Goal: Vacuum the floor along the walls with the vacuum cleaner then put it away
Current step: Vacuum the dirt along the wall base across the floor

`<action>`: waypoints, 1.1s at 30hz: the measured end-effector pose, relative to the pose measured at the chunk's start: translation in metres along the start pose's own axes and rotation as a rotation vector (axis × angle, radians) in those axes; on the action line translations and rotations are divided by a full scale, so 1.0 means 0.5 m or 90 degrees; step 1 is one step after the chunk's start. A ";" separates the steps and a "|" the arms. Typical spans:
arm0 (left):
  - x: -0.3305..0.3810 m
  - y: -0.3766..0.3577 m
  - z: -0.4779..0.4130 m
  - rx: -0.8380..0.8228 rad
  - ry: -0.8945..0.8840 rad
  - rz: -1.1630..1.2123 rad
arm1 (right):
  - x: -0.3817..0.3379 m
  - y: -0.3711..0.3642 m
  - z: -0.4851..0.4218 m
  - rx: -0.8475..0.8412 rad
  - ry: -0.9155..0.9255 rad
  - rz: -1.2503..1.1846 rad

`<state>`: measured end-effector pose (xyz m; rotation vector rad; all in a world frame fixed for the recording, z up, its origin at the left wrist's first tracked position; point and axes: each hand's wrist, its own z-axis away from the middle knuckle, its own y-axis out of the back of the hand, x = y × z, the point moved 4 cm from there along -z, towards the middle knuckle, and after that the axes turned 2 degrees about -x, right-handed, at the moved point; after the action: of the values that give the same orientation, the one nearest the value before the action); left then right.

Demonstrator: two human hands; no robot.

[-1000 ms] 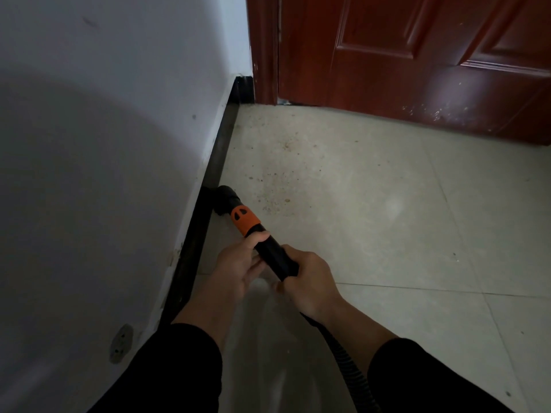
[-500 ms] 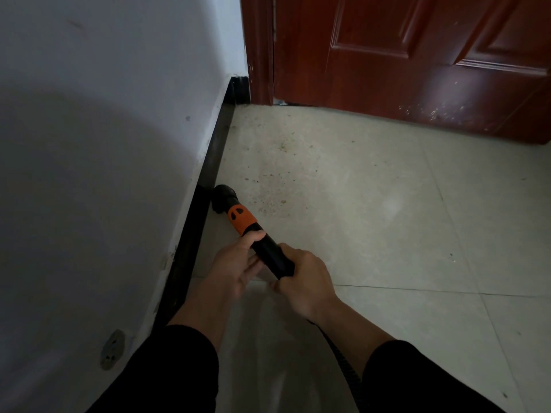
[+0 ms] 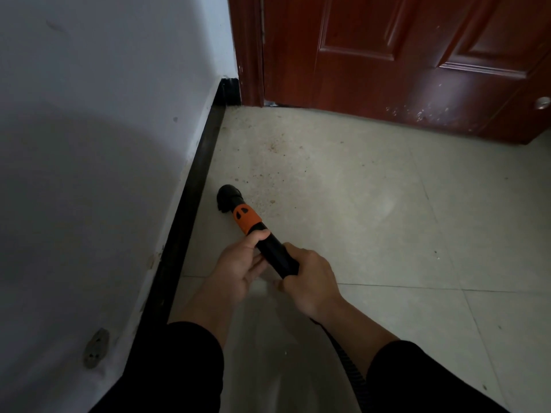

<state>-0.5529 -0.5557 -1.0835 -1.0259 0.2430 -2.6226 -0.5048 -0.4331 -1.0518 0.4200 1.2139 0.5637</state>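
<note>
**Nozzle low beside the skirting**

I hold the vacuum tube point(image 3: 277, 257) in both hands, I judge to steer it low and steady. My left hand point(image 3: 238, 263) wraps it just behind the orange collar point(image 3: 246, 219). My right hand point(image 3: 310, 278) clamps it nearer me, where the hose point(image 3: 348, 362) leads off. The nozzle point(image 3: 228, 196) lies beyond my left hand on the floor point(image 3: 387, 219), just beside the black skirting point(image 3: 193, 189) on the left, not touching. Crumbs point(image 3: 268, 174) lie farther on.

Black sleeves point(image 3: 190, 362) pushed up both forearms, bare hands point(image 3: 238, 263)
</note>
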 end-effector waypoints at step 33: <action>-0.097 -0.186 0.079 -0.065 0.051 -0.017 | 0.111 0.159 0.090 0.055 -0.076 0.018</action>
<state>-0.5135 -0.4532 -1.0603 -0.9627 0.3877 -2.7040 -0.4628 -0.3364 -1.0336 0.5377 1.1219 0.5040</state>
